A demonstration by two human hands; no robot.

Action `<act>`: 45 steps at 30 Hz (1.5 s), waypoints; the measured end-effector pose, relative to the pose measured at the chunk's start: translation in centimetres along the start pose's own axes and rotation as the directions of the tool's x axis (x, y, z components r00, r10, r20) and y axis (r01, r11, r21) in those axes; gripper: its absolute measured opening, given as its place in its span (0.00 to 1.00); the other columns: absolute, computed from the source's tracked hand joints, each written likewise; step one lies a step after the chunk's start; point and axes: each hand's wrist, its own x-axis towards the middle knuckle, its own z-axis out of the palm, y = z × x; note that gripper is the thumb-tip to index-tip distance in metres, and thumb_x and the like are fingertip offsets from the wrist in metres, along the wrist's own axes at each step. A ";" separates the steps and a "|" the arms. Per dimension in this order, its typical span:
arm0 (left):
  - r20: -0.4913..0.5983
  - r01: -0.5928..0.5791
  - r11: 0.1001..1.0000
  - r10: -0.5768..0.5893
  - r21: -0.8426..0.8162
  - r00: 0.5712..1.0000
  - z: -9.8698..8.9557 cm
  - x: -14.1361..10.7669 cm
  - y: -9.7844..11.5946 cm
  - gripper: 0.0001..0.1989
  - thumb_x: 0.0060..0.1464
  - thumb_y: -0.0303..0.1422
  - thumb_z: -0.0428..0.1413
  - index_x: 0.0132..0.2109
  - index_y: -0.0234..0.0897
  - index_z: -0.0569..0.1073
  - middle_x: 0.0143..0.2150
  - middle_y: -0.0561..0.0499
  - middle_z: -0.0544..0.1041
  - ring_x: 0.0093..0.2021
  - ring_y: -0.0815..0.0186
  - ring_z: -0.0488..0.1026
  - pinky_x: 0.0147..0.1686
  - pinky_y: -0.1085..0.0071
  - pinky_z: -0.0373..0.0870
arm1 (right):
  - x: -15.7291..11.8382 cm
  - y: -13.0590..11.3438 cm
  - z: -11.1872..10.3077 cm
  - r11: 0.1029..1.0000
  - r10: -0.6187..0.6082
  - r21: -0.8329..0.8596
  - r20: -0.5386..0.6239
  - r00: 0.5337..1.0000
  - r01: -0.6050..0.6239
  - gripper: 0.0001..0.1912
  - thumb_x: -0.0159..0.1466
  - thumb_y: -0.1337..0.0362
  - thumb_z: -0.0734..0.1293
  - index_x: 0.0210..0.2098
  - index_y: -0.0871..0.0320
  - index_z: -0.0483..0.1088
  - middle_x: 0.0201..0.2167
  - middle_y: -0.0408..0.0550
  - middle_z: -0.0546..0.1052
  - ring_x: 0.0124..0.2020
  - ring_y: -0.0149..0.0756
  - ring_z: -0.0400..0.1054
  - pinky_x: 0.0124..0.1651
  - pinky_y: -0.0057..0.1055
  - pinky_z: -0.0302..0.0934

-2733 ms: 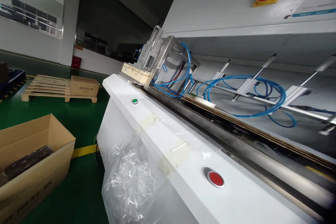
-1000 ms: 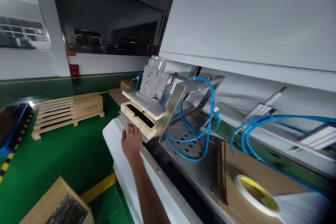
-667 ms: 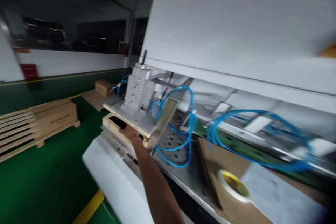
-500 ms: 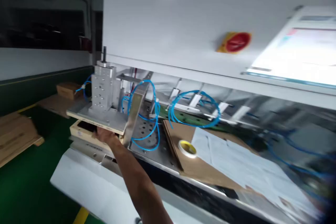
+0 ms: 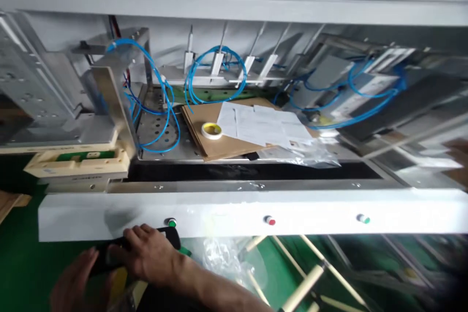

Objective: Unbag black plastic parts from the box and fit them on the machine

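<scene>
A dark elongated object is held low at the left, in front of the machine's white front panel. My right hand wraps over it from above, fingers curled round its middle. At its left end is my left hand, blurred, with fingers bent against the object; how firmly they grip is unclear. Above them, the cream fixture on the machine's left side shows an open recess with green visible through it. A metal plate lies just over the fixture.
Green and red buttons line the front panel. On the machine bed are cardboard, a tape roll, papers and looped blue hoses. Clear plastic and wooden bars lie below the panel.
My right hand has left the cream fixture and moved down towards me, now holding the dark object. My left hand has come into view. The view has swung right and down.
</scene>
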 end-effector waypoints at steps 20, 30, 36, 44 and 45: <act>0.198 -0.376 0.906 0.412 -0.194 0.889 15.1 16.4 13.9 0.22 0.70 0.42 0.57 0.67 0.43 0.70 0.53 0.43 0.80 0.50 0.52 0.78 0.49 0.57 0.75 | -23.5 6.6 -3.0 0.695 0.578 -0.114 -0.500 0.645 -0.710 0.12 0.74 0.67 0.65 0.53 0.53 0.77 0.50 0.52 0.83 0.54 0.46 0.73 0.57 0.45 0.66; 0.286 -0.390 0.885 0.453 -0.252 0.844 17.8 16.4 14.8 0.22 0.70 0.43 0.57 0.66 0.42 0.71 0.54 0.43 0.80 0.51 0.54 0.78 0.49 0.58 0.76 | -25.1 7.3 -1.4 0.722 0.594 -0.032 -0.483 0.643 -0.692 0.16 0.75 0.69 0.64 0.57 0.50 0.77 0.51 0.50 0.82 0.57 0.42 0.70 0.63 0.45 0.64; 0.293 -0.386 0.890 0.447 -0.244 0.845 18.6 16.2 14.5 0.22 0.68 0.42 0.59 0.65 0.41 0.73 0.52 0.43 0.80 0.50 0.54 0.78 0.48 0.58 0.76 | -24.9 7.3 -1.4 0.707 0.615 -0.005 -0.489 0.619 -0.707 0.20 0.73 0.69 0.65 0.61 0.48 0.75 0.50 0.49 0.82 0.55 0.43 0.71 0.62 0.47 0.65; 0.263 -0.288 0.914 0.364 -0.285 0.894 18.2 16.0 14.5 0.24 0.68 0.40 0.58 0.68 0.42 0.69 0.62 0.42 0.77 0.59 0.52 0.76 0.57 0.55 0.75 | -24.8 7.5 -2.6 0.716 0.565 -0.076 -0.522 0.639 -0.694 0.13 0.74 0.71 0.63 0.50 0.53 0.77 0.49 0.50 0.82 0.55 0.43 0.71 0.64 0.46 0.61; 0.216 -0.255 0.922 0.323 -0.291 0.922 17.6 15.7 14.2 0.25 0.68 0.41 0.57 0.68 0.42 0.68 0.63 0.41 0.76 0.61 0.52 0.75 0.59 0.54 0.74 | -24.6 7.5 -3.0 0.716 0.557 -0.082 -0.531 0.638 -0.693 0.13 0.74 0.71 0.63 0.50 0.53 0.77 0.48 0.49 0.82 0.55 0.43 0.71 0.64 0.45 0.60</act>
